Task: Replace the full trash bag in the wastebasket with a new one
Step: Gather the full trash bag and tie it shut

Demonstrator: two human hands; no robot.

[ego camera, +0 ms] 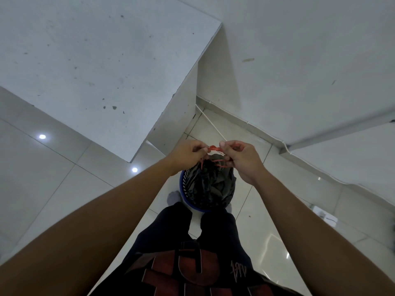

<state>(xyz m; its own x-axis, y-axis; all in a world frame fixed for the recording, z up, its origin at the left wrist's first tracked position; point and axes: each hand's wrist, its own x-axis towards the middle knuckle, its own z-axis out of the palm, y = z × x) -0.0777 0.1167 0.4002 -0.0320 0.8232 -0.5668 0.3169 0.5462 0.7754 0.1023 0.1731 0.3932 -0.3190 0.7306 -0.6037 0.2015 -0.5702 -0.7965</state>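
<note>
Left hand (188,153) and right hand (241,159), each grip clamped on the red drawstring (214,148), tie shut the black trash bag (210,184) in the blue wastebasket (183,186); lifting it out likely follows.

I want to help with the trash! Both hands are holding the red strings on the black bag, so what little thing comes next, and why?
Probably pull the red drawstrings apart to tighten the knot. The left hand and right hand each pinch a string end above the black bag, whose gathered top isn't tied yet, and it sits in the blue wastebasket.
</note>
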